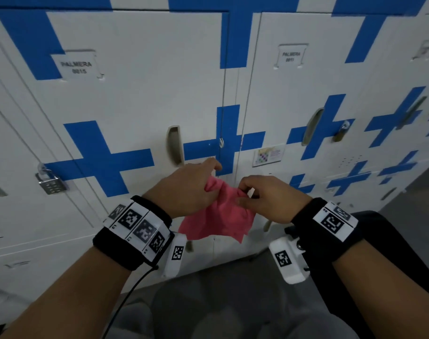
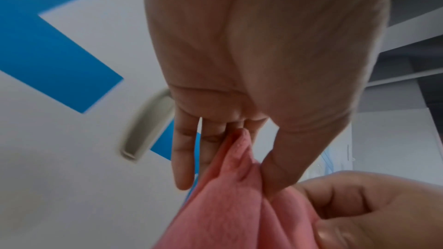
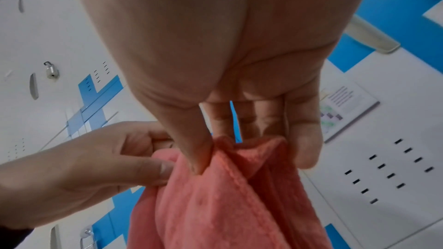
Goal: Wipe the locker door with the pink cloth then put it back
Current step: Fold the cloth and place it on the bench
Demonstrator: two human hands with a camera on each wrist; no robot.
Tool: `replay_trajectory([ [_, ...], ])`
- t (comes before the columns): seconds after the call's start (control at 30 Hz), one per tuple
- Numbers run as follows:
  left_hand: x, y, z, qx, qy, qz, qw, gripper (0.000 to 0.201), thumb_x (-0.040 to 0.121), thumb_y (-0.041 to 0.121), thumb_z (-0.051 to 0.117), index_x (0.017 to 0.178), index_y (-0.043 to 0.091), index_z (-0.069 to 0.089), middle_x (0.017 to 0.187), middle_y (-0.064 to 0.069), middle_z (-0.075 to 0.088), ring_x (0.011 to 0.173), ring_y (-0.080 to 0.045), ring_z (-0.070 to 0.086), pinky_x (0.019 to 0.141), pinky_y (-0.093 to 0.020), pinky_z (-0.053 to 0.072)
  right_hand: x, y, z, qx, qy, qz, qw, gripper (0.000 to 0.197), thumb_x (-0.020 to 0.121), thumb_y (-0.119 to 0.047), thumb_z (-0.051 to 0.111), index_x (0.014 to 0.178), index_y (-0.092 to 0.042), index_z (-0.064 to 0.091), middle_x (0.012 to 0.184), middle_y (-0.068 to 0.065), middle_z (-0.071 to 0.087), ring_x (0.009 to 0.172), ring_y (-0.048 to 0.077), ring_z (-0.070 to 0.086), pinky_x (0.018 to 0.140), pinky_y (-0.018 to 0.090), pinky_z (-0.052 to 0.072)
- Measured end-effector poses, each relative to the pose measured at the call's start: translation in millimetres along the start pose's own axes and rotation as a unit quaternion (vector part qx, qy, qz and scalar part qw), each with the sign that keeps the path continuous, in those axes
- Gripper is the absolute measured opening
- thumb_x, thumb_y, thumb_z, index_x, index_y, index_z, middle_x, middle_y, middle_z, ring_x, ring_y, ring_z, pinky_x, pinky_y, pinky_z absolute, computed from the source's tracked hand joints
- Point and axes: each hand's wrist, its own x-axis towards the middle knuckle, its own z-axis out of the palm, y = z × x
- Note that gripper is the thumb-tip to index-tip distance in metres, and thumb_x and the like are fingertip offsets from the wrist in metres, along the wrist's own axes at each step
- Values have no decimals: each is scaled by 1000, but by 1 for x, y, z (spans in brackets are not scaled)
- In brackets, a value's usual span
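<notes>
The pink cloth (image 1: 218,216) hangs bunched between both hands in front of the white locker door (image 1: 135,99), which has blue crosses and a recessed handle (image 1: 174,145). My left hand (image 1: 208,184) pinches the cloth's upper left edge between thumb and fingers; the left wrist view shows that left hand (image 2: 230,177) with the cloth (image 2: 227,215) running down from it. My right hand (image 1: 242,194) pinches the upper right edge. In the right wrist view the right hand (image 3: 251,158) has its thumb pressed into the cloth (image 3: 227,205). The cloth is apart from the door.
A combination padlock (image 1: 50,183) hangs on the locker to the left, and a second padlock (image 1: 340,133) on a locker to the right. A small sticker (image 1: 269,155) sits on the neighbouring door. A dark bag (image 1: 379,241) lies by my right forearm. Grey floor runs below.
</notes>
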Motion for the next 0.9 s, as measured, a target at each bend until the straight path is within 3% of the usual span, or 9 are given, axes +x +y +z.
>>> replay_trajectory([
  [0.1,15,13,15,6,2,17,1000,14,102,31,57,108,21,64,97,4,66,90,-14,62,83,-38,53,-16,14,-12,2,7,24,1000,15,94,-34,60,92,-18,61,84,-11,59,69,5,58,59,14,40],
  [0.2,29,36,32,-20,-3,21,1000,6,100,25,57,102,20,60,88,3,66,80,-13,61,74,-39,53,-34,33,-23,24,-13,55,998,16,92,-39,60,87,-24,58,81,-11,60,72,5,58,65,24,43],
  [0.33,49,69,60,-39,-32,41,998,13,98,21,56,111,22,60,84,-3,67,76,-18,63,70,-40,55,-59,66,-33,50,-59,115,990,28,84,-47,68,92,-21,63,90,-3,68,84,13,63,77,30,49],
  [0.43,68,93,85,-54,-61,61,995,19,100,19,53,117,25,59,79,-4,67,73,-21,63,69,-39,52,-77,96,-39,58,-71,155,984,17,84,-35,71,81,-21,62,77,-4,65,69,9,61,66,27,46],
  [0.5,83,105,105,-62,-86,80,991,17,103,21,53,117,24,61,87,-3,69,81,-21,65,75,-39,53,-90,119,-41,60,-76,190,977,15,85,-28,71,77,-19,61,68,-7,60,60,5,56,62,24,42],
  [0.6,106,119,138,-78,-129,86,985,12,105,25,55,115,24,61,99,-4,70,90,-21,65,80,-38,53,-108,154,-44,63,-85,245,964,18,84,-26,71,82,-9,64,69,0,61,63,11,56,65,32,45],
  [0.73,134,135,184,-75,-180,76,978,4,105,30,57,107,31,54,95,2,66,86,-18,64,69,-33,48,-118,195,-41,40,-98,305,947,11,82,-27,70,80,-17,69,78,5,69,74,22,66,73,37,53],
  [0.8,146,141,204,-74,-208,63,973,10,103,29,58,113,28,56,97,2,67,81,-15,64,65,-30,46,-118,211,-39,43,-110,340,933,14,81,-28,65,87,-18,72,85,7,73,81,25,70,77,39,57],
  [0.9,160,145,230,-86,-237,41,967,22,100,25,61,122,23,58,99,1,65,72,-10,60,59,-26,44,-116,231,-36,21,-146,383,912,15,85,-30,57,77,-22,67,80,2,69,73,21,67,67,29,53],
])
